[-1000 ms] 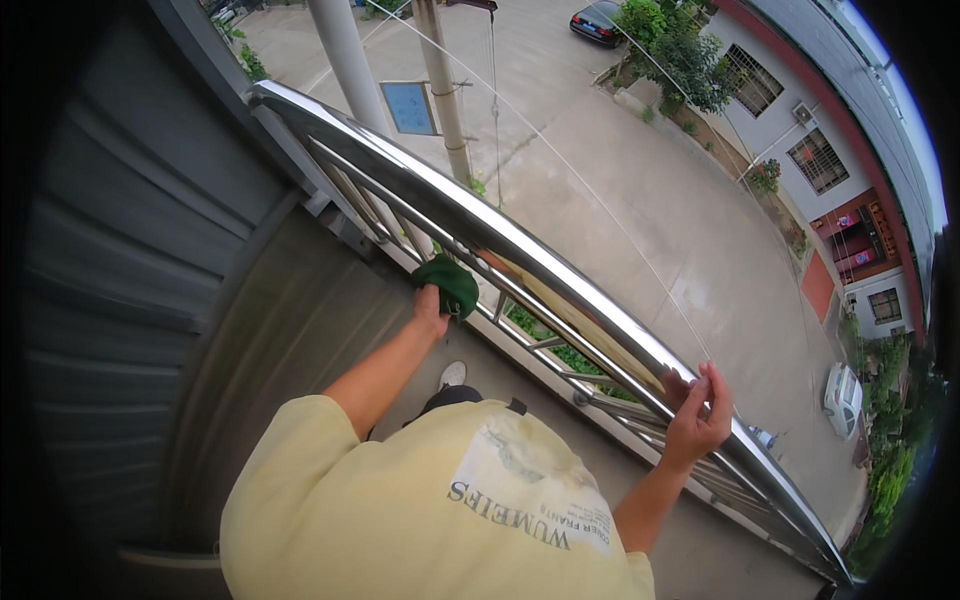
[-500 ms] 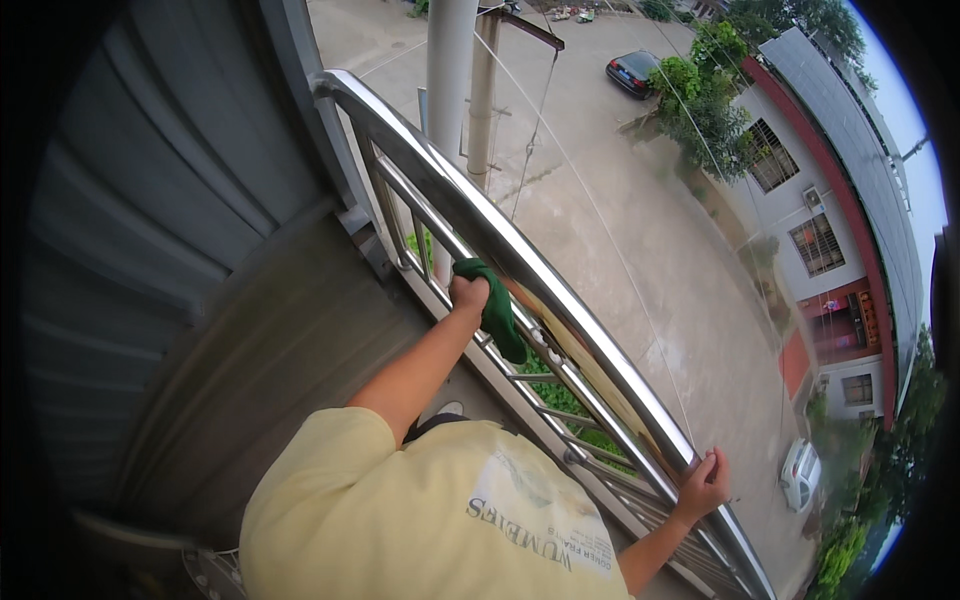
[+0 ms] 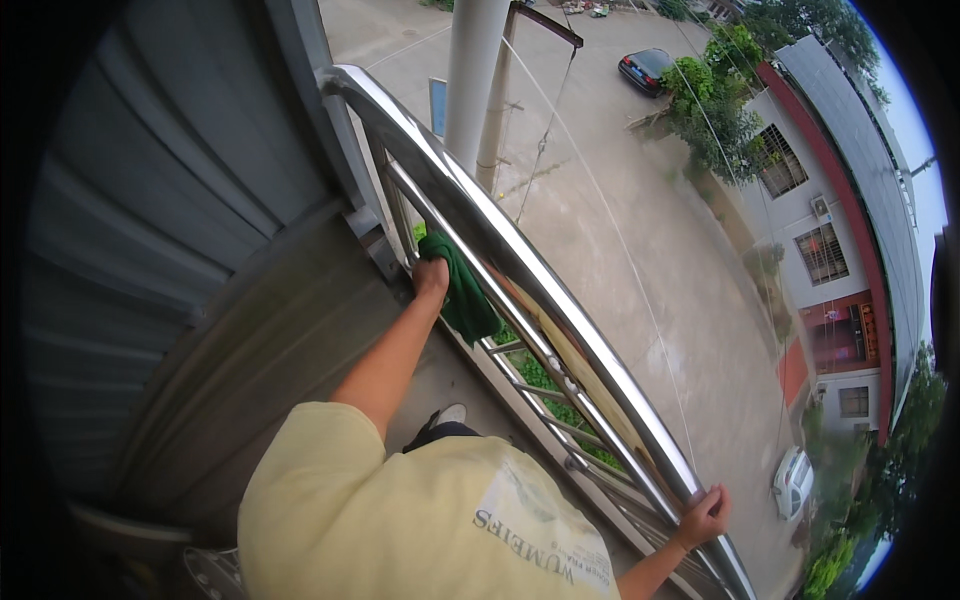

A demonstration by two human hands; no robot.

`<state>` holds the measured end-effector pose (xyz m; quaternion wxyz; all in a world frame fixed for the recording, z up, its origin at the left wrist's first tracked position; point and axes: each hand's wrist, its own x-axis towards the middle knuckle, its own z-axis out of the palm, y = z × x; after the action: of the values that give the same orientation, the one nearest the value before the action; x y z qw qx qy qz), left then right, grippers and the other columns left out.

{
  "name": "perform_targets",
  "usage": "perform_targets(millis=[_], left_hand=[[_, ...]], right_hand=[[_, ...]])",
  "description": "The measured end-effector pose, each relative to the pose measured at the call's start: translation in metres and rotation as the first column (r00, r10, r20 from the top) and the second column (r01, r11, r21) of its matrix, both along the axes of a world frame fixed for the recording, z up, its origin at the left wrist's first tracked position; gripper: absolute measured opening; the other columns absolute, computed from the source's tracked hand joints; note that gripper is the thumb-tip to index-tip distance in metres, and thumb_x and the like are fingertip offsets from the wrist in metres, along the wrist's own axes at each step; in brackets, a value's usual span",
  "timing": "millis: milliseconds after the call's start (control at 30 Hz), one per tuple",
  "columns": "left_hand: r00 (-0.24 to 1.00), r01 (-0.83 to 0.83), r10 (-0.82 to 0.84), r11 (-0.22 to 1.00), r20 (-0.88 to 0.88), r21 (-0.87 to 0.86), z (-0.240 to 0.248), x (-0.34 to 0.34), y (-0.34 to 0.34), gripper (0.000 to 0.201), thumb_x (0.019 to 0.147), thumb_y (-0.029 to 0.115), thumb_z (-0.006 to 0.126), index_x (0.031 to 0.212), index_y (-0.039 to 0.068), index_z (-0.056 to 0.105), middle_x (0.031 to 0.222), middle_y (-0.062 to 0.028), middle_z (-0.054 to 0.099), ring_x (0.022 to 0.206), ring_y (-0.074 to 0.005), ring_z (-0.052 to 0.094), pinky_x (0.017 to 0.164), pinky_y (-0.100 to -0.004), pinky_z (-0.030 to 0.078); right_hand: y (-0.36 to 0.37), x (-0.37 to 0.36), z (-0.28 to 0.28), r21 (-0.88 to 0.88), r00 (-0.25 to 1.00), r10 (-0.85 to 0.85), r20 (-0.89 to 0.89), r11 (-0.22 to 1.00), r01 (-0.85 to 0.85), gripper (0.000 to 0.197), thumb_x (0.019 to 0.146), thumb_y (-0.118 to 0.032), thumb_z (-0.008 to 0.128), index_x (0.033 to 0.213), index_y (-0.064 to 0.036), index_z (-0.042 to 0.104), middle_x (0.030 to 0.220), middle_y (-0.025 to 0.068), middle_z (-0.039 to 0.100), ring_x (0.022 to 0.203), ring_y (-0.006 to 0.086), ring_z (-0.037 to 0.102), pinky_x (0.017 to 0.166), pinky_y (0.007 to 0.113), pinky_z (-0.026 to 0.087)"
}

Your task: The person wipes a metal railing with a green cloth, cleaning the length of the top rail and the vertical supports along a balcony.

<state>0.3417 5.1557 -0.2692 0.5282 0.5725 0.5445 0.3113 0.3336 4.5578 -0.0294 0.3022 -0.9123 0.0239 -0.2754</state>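
Note:
My left hand point(image 3: 432, 277) is closed around a dark green cloth point(image 3: 466, 295). The cloth hangs against the lower bars of a shiny stainless steel railing point(image 3: 520, 245), near the railing's far end. My right hand point(image 3: 704, 517) is at the top handrail farther down on the right, its fingers curled over the metal. That hand's palm side is partly hidden. My arms and pale yellow shirt point(image 3: 400, 510) fill the lower middle.
Grey corrugated metal sheeting point(image 3: 170, 150) stands on the left. A pale pole point(image 3: 474, 85) and thin wires are just beyond the railing. Far below lie a paved yard point(image 3: 620, 250), a dark car point(image 3: 648, 70), a white car point(image 3: 793, 482) and a building point(image 3: 800, 210).
My left hand has moved a little to the left and up along the railing with the cloth. My right hand has shifted slightly down and stays on the handrail.

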Motion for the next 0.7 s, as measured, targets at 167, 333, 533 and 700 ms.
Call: perform_targets(millis=[167, 333, 533, 700], left_hand=[[0.999, 0.014, -0.029, 0.918, -0.033, -0.397, 0.082, 0.031, -0.011, 0.044, 0.083, 0.022, 0.049, 0.117, -0.005, 0.052, 0.116, -0.0215, 0.055, 0.104, -0.0328, 0.056, 0.084, -0.0442, 0.043], [0.951, 0.030, 0.150, 0.824, 0.269, -0.565, 0.036, 0.038, -0.003, 0.031, 0.081, 0.019, 0.053, 0.104, -0.002, 0.056, 0.092, -0.0124, 0.059, 0.082, -0.0257, 0.058, 0.071, -0.0420, 0.045], [0.964, 0.195, -0.109, 0.909, 0.241, -0.369, 0.088, 0.005, -0.048, 0.030, 0.080, 0.014, 0.055, 0.103, -0.006, 0.058, 0.099, -0.0147, 0.061, 0.088, -0.0255, 0.058, 0.075, -0.0369, 0.045], [0.993, 0.028, -0.059, 0.960, -0.102, -0.280, 0.096, 0.029, -0.051, 0.023, 0.073, 0.019, 0.064, 0.086, 0.000, 0.061, 0.084, -0.0182, 0.064, 0.085, -0.0316, 0.065, 0.070, -0.0421, 0.051]], right_hand=[[0.000, 0.001, -0.004, 0.015, 1.000, -0.026, 0.009, 1.000, 0.026, 0.017, 0.089, -0.008, 0.055, 0.098, 0.0034, 0.065, 0.085, 0.0116, 0.067, 0.074, 0.0188, 0.064, 0.069, 0.029, 0.051], [-0.002, 0.001, -0.005, -0.037, 1.000, -0.026, 0.005, 0.999, 0.026, 0.019, 0.089, -0.011, 0.056, 0.101, 0.0015, 0.065, 0.086, 0.0113, 0.068, 0.075, 0.0190, 0.064, 0.071, 0.030, 0.051], [0.006, -0.002, -0.001, -0.108, 0.999, -0.035, 0.027, 0.993, 0.038, 0.019, 0.089, -0.011, 0.055, 0.100, 0.0008, 0.066, 0.089, 0.0138, 0.069, 0.081, 0.0219, 0.067, 0.073, 0.031, 0.052], [0.003, -0.006, 0.001, -0.189, 1.000, -0.012, -0.008, 0.982, 0.011, 0.020, 0.089, -0.012, 0.055, 0.099, 0.0011, 0.066, 0.088, 0.0132, 0.069, 0.079, 0.0224, 0.067, 0.072, 0.032, 0.052]])
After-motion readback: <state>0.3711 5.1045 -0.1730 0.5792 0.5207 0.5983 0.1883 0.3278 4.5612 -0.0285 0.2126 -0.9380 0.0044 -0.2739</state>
